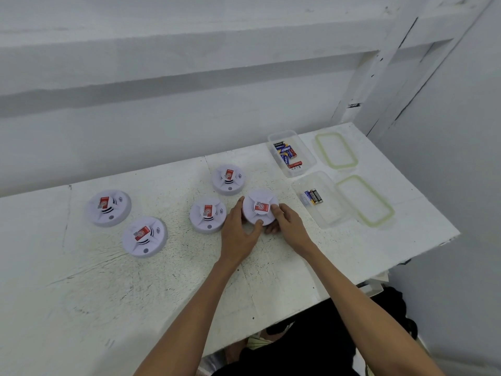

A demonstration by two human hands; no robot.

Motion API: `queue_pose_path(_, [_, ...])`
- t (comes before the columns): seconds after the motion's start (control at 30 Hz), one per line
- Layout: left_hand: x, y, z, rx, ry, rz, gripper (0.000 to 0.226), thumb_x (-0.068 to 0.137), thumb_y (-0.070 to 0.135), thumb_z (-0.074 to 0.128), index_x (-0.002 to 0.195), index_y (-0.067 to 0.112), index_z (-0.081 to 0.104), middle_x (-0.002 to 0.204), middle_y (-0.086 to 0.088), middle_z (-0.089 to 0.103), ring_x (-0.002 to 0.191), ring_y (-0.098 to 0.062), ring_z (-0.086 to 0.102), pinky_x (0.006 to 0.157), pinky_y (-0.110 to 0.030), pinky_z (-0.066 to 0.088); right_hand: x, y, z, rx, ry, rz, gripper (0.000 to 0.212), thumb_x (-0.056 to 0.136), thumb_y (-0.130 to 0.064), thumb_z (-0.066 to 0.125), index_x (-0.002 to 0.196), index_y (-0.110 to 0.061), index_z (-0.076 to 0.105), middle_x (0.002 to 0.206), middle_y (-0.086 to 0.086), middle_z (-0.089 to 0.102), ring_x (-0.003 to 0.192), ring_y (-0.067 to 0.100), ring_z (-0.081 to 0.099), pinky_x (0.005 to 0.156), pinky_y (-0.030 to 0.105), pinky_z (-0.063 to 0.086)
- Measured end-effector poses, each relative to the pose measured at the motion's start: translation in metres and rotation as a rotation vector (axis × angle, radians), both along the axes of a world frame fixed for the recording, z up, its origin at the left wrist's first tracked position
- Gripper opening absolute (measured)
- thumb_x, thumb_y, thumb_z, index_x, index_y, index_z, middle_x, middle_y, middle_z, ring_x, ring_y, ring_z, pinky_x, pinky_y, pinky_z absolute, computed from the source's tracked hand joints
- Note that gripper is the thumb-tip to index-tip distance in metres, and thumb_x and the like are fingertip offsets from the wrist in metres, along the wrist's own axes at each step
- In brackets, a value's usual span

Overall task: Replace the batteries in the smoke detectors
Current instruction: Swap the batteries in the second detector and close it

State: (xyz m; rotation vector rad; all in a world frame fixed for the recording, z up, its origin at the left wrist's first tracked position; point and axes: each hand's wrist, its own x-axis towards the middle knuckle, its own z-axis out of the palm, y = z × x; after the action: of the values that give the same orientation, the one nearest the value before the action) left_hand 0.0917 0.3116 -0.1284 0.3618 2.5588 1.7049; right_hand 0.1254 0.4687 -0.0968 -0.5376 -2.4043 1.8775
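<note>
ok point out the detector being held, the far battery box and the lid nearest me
held detector (260, 207): head view, on its red label
far battery box (306, 151): head view, on its clear right wall
near lid (364, 200): head view, on its clear middle panel

Both forearms are bare from elbow to wrist — no sleeve shows anywhere along them. The left hand (238, 229) and the right hand (288, 222) wear no gloves, rings, watch or bands. Below the desk's near edge, dark clothing shows — black, its cut unclear.
</note>
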Motion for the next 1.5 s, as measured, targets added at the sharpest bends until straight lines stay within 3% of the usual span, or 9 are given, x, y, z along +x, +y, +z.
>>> queue_pose_path(0.2, [0.0,0.001,0.006,0.056,-0.024,0.014,0.056,0.103,0.041,0.042,0.153,0.016,0.041,0.148,0.002,0.053,0.133,-0.005,0.048,0.111,-0.033,0.045,0.0,0.0,0.002,0.003,-0.007,-0.003,0.037,0.104,-0.041,0.045,0.096,-0.01,0.062,0.072,0.011,0.073,0.064,0.025,0.071,0.064,0.026,0.054])
queue_pose_path(0.37, [-0.001,0.0,0.002,0.023,-0.011,0.039,0.05,0.107,0.028,0.038,0.153,0.01,0.041,0.148,-0.003,0.053,0.128,0.004,0.045,0.102,-0.005,0.036,0.0,-0.001,0.003,0.002,-0.006,-0.006,0.036,0.104,-0.041,0.045,0.095,-0.01,0.062,0.071,0.012,0.072,0.064,0.025,0.071,0.064,0.026,0.054])
queue_pose_path(0.43, [-0.001,0.0,0.001,0.025,-0.001,0.04,0.049,0.107,0.027,0.038,0.153,0.008,0.041,0.149,-0.003,0.052,0.128,0.006,0.043,0.101,-0.001,0.033,0.0,-0.001,0.003,0.002,-0.004,-0.005,0.036,0.104,-0.04,0.045,0.095,-0.01,0.062,0.071,0.012,0.072,0.065,0.025,0.071,0.065,0.026,0.055])
queue_pose_path(0.67, [-0.003,0.0,-0.004,0.018,0.023,0.049,0.045,0.109,0.019,0.041,0.153,0.008,0.041,0.148,-0.003,0.053,0.125,0.009,0.043,0.098,0.0,0.033,0.0,-0.001,0.001,0.004,0.001,0.001,0.037,0.104,-0.041,0.045,0.095,-0.01,0.062,0.072,0.013,0.072,0.066,0.026,0.071,0.065,0.028,0.055])
queue_pose_path(0.8, [-0.004,0.001,-0.005,0.011,0.028,0.048,0.045,0.109,0.017,0.041,0.153,0.008,0.041,0.146,0.0,0.053,0.123,0.021,0.041,0.097,0.001,0.033,0.0,0.0,0.0,0.004,0.001,-0.001,0.036,0.104,-0.042,0.045,0.095,-0.012,0.062,0.072,0.012,0.073,0.066,0.027,0.071,0.065,0.028,0.055])
queue_pose_path(1.0, [-0.004,0.0,-0.006,0.015,0.034,0.042,0.052,0.105,0.031,0.036,0.152,0.01,0.042,0.148,-0.002,0.054,0.128,0.003,0.046,0.099,-0.001,0.034,-0.001,0.0,-0.001,0.014,-0.007,0.0,0.038,0.104,-0.043,0.044,0.099,-0.011,0.063,0.07,0.011,0.073,0.066,0.024,0.071,0.066,0.026,0.055])
queue_pose_path(1.5, [-0.004,0.0,-0.005,0.037,0.032,0.034,0.052,0.105,0.032,0.036,0.152,0.01,0.042,0.147,-0.001,0.054,0.128,0.004,0.046,0.099,-0.002,0.034,0.0,0.0,0.0,0.012,0.001,0.0,0.038,0.104,-0.042,0.044,0.098,-0.008,0.062,0.071,0.012,0.073,0.065,0.024,0.071,0.064,0.023,0.055])
